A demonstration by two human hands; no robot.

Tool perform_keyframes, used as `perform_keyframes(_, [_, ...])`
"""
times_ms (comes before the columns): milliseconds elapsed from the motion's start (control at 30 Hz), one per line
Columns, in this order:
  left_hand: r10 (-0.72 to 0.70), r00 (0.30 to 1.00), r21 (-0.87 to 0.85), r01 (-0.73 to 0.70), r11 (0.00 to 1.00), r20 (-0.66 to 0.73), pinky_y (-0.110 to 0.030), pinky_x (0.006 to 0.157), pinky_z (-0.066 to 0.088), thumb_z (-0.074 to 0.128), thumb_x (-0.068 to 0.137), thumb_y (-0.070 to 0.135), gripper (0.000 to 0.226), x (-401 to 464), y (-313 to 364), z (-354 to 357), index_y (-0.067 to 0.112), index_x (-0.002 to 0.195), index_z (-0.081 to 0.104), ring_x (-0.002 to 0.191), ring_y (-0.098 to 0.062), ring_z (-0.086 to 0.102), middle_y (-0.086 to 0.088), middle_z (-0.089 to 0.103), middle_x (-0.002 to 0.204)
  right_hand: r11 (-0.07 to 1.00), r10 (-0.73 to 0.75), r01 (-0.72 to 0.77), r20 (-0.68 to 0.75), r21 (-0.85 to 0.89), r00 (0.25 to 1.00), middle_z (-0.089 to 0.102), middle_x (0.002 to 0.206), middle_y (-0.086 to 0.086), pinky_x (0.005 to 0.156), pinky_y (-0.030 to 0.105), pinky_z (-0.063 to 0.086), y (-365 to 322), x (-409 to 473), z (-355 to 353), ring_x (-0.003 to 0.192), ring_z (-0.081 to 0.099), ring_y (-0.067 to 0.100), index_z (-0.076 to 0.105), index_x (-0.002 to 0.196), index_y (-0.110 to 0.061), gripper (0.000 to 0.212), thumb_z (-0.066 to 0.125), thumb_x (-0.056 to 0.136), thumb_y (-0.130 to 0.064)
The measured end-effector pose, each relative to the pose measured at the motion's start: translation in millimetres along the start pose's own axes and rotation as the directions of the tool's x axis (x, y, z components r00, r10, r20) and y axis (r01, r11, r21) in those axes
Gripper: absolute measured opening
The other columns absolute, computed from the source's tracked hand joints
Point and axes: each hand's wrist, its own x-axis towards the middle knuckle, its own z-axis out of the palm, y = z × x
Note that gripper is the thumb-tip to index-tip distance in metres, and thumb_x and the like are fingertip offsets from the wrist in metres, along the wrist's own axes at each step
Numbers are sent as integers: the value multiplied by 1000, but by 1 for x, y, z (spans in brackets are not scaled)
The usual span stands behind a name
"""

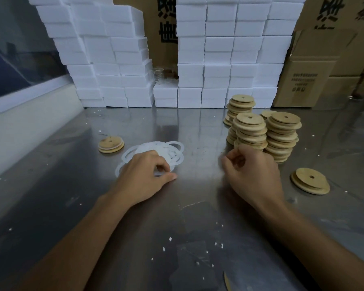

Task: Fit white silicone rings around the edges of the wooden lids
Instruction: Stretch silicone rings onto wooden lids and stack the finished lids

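A loose pile of white silicone rings [172,151] lies on the steel table [187,127], left of centre. My left hand [144,177] rests on the pile's near side, with thumb and forefinger pinching a ring from it. Tall stacks of round wooden lids [282,135], each with a centre hole, stand at the right. My right hand [253,173] is at the foot of the nearest stack [250,128] with its fingers curled, and I see nothing in them. A single lid [310,181] lies to its right. A small stack of lids [111,144] sits left of the rings.
White foam boxes [216,59] are piled in a wall along the table's back edge, with brown cartons [309,80] behind and to the right. A pale wall ledge [29,118] runs along the left. Small white crumbs dot the near table.
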Motion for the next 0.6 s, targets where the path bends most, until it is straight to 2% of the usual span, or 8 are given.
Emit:
perform_keyframes(67, [-12,1000,9,12,1000,11,-28,76,44,76,80,36,9,0,0,0,29,79,70,81,-8,53,13,62,87,993,16,-13,18,-117,1000,66,74,-9,64,36,53,3,2,-6,74,63,17,69,83,-22,10,68,84,-32])
perform_keyframes(133, [-24,1000,-4,24,1000,-9,-25,73,41,76,82,33,10,0,0,0,28,85,68,75,-6,53,14,63,84,977,46,-30,72,-209,996,67,77,-2,68,40,54,6,3,-10,78,63,24,69,85,-19,14,69,83,-33])
perform_keyframes(200, [-57,997,-28,56,998,-42,-23,69,39,75,83,32,18,0,0,2,27,99,66,70,-6,52,13,61,78,967,88,-53,134,-249,987,66,81,0,71,43,55,7,3,-13,83,61,24,69,89,-19,17,70,83,-34])
perform_keyframes(300, [-74,996,28,76,997,-57,-27,78,42,68,89,27,29,1,-1,4,20,117,67,77,-10,51,7,62,83,958,128,-75,181,-278,975,65,86,0,74,44,56,7,4,-13,88,60,24,66,93,-20,19,71,83,-36])
perform_keyframes(467, [-47,996,83,53,995,-81,-25,74,36,66,90,19,10,1,3,3,15,92,75,79,-12,49,5,57,82,959,138,-81,198,-273,970,61,95,-1,72,44,56,8,3,-11,86,60,23,65,94,-21,21,72,82,-37])
perform_keyframes(600, [-66,995,91,72,993,-71,-29,75,41,64,91,16,11,1,6,3,15,86,73,82,-14,52,-1,64,91,971,131,-81,222,-223,966,60,96,-2,67,36,51,8,4,-10,83,58,19,65,91,-23,25,77,78,-41])
